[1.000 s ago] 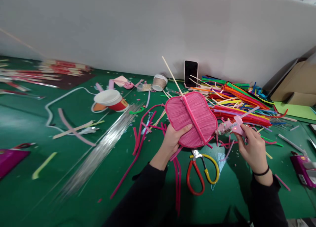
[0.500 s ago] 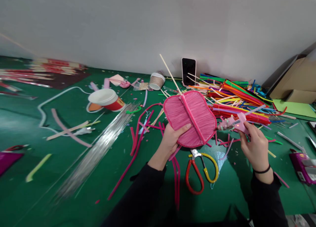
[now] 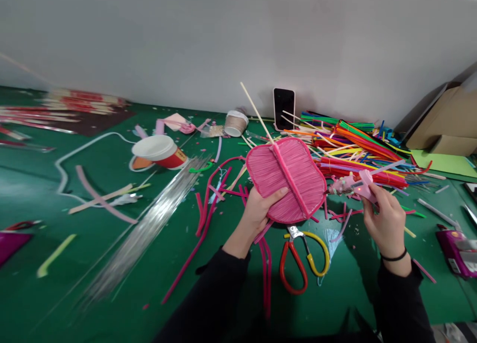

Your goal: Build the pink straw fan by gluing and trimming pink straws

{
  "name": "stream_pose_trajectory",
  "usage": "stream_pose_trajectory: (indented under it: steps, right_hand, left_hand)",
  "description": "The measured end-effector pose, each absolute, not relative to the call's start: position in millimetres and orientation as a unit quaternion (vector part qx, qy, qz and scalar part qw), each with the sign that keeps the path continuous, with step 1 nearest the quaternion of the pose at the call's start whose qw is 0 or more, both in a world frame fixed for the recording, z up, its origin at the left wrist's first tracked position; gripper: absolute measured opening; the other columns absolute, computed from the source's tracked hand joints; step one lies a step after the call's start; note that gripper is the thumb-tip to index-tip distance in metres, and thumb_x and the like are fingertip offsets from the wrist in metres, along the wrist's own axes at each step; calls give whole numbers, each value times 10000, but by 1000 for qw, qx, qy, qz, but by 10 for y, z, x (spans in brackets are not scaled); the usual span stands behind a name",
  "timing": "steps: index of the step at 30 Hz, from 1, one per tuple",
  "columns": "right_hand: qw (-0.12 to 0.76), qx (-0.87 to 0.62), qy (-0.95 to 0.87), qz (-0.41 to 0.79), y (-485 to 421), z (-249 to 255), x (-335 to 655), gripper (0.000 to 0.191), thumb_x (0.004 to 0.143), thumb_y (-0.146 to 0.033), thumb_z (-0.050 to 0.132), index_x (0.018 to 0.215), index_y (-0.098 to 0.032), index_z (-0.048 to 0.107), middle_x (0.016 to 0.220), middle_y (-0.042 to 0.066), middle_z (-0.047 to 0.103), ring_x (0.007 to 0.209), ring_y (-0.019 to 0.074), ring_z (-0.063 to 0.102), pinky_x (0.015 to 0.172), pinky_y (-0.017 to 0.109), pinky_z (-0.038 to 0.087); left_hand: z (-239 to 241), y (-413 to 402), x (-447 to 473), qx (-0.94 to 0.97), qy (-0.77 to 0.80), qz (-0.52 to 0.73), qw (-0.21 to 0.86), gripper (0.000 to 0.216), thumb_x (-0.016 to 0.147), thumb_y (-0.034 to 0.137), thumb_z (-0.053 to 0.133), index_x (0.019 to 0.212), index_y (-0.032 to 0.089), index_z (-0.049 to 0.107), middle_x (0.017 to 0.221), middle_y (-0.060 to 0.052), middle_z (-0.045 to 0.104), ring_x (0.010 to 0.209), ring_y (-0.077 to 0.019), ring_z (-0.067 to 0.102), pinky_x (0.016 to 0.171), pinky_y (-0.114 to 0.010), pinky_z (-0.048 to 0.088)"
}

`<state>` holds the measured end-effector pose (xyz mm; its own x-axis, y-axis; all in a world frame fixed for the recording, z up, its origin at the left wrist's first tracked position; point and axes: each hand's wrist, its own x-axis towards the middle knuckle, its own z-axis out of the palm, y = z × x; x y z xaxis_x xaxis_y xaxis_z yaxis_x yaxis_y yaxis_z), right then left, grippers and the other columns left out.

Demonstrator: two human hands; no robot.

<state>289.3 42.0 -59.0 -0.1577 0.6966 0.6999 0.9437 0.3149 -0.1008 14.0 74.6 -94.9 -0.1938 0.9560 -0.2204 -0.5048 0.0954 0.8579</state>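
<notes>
My left hand (image 3: 263,211) is closed on a pink fan-shaped piece (image 3: 298,169) made of pipe cleaners, thumb on its face and fingers behind it. A thin pale stick (image 3: 257,112) juts from its upper edge, in line with a pink ridge down the middle. In my right hand (image 3: 385,218) is a pink hot glue gun (image 3: 363,186) with a clear glue stick in its back. Its nozzle points left and lies at or very near the fan's right edge; contact is unclear. Below the fan lie scissors (image 3: 294,266) with one red and one yellow handle, beside a light blue tassel (image 3: 331,241).
Colourful pipe cleaners (image 3: 357,149) are heaped at the back right, near a propped phone (image 3: 284,109) and a cardboard box (image 3: 443,119). Left are a paper cup (image 3: 160,151), a bundle of silvery wires (image 3: 149,233) and a white cable (image 3: 61,171). Pink strips (image 3: 208,223) lie near my left arm.
Very little differs: the surroundings shift slightly left in view. Both hands keep their holds, and the glue gun stays by the fan's right edge.
</notes>
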Motion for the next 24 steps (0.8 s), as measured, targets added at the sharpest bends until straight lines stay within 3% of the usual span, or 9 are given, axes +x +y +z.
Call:
stream_pose_trajectory:
  steps: [3, 9, 13, 17, 19, 24]
  right_hand:
    - [369, -555, -725, -176, 427, -599, 2879, 260, 880, -231, 603, 1136, -186, 606, 939, 84, 708, 833, 215, 660, 764, 320, 528]
    - [480, -656, -578, -69, 476, -582, 2804, 413, 762, -526, 715, 935, -177, 579, 728, 5, 606, 530, 124, 488, 517, 254, 422]
    - [451, -723, -523, 9, 377, -518, 2788, 480, 719, -648, 669, 816, -185, 581, 621, -12, 560, 526, 141, 479, 520, 269, 394]
    - [432, -761, -480, 63, -18, -356, 2838, 572, 658, -684, 688, 875, -156, 649, 607, -2, 575, 512, 142, 478, 506, 272, 383]
    - [477, -748, -451, 96, -257, -202, 2901, 545, 670, -650, 711, 899, -158, 663, 661, 5, 603, 544, 140, 502, 512, 261, 394]
    - [695, -617, -351, 115, -640, 156, 3258, 403, 803, -561, 652, 963, -192, 656, 733, -12, 614, 608, 132, 549, 597, 267, 450]
  left_hand:
    - [-951, 748, 138, 247, 459, 622, 585, 671, 497, 217, 930, 1111, 166, 663, 1090, -90, 750, 1025, -284, 697, 922, -418, 556]
    - [-993, 763, 139, 257, 456, 621, 583, 659, 516, 244, 927, 1115, 149, 668, 1120, -109, 740, 1028, -280, 696, 942, -416, 542]
    - [-983, 788, 138, 245, 446, 631, 586, 565, 580, 286, 899, 1084, 157, 679, 1113, -106, 742, 1004, -270, 704, 926, -414, 550]
    - [-957, 863, 69, 233, 441, 660, 562, 542, 561, 258, 900, 1051, 167, 687, 1093, -91, 748, 1000, -263, 706, 932, -417, 549]
    - [-955, 904, 24, 230, 431, 686, 540, 531, 560, 232, 895, 1045, 176, 686, 1086, -81, 749, 1001, -248, 706, 935, -401, 549]
    - [-943, 945, -26, 218, 418, 704, 530, 486, 566, 198, 875, 1013, 182, 686, 1067, -70, 749, 984, -229, 705, 916, -380, 560]
